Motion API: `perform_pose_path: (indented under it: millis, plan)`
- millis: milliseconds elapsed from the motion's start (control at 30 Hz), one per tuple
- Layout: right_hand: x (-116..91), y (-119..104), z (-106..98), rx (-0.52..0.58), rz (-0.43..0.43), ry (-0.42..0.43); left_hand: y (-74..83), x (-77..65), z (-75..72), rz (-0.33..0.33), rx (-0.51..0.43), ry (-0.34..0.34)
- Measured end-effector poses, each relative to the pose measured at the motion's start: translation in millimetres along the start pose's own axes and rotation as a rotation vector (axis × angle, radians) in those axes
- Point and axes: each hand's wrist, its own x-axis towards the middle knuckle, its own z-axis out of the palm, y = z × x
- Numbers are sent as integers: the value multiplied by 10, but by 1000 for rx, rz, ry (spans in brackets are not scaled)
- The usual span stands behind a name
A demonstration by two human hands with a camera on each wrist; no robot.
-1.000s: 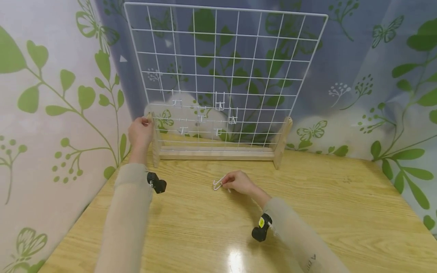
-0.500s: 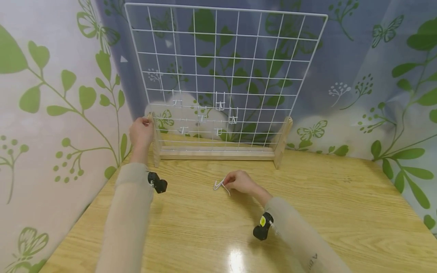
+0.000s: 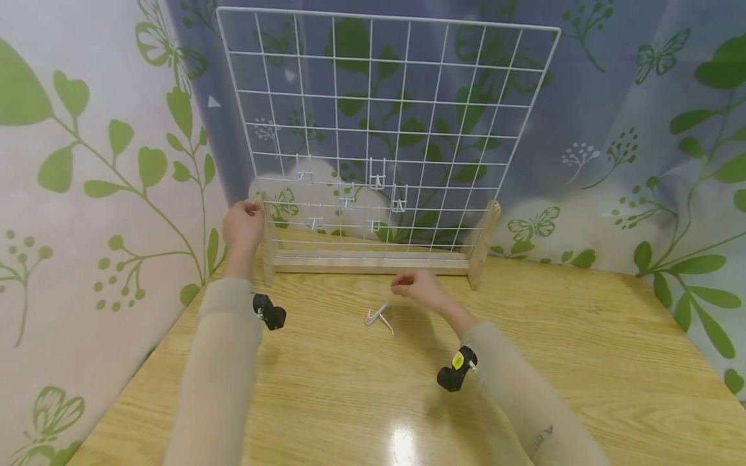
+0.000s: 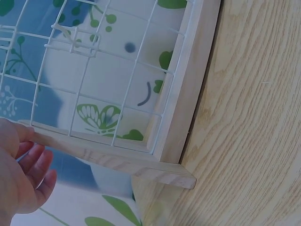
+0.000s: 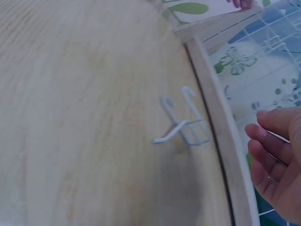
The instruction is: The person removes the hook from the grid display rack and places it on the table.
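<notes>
At the left end of the wooden stand (image 3: 373, 266), my left hand (image 3: 243, 226) pinches the top of the side post (image 4: 108, 162) between thumb and fingers. A white wire grid panel (image 3: 389, 17) stands upright in the stand. On the table in front of it lies a white wire hook (image 5: 171, 133) with two bent ends and one projecting prong. My right hand (image 3: 422, 288) hovers just behind and to the right of that hook, apart from it. Its fingers (image 5: 263, 143) are loosely curled and hold nothing.
Several white wire hooks (image 3: 377, 183) hang on the lower half of the grid. The wooden table (image 3: 583, 349) stretches forward and to the right. A patterned cloth (image 3: 618, 129) with leaves and butterflies rises behind and at both sides.
My right hand has let go of the wire hook and moved up and right, toward the stand. The hook stays on the table. My left hand keeps its place on the post.
</notes>
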Motion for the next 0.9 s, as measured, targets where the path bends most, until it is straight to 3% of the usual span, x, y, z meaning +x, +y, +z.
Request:
perform_pose_path:
  millis: [300, 467, 900]
  plan:
    - [99, -190, -398, 193, 32, 112, 11, -2, 11, 4, 0, -11]
    - [151, -264, -579, 245, 39, 173, 4, 1, 21, 4, 10, 0]
    - [341, -517, -799, 340, 56, 310, -6, 3, -2, 8, 16, -3]
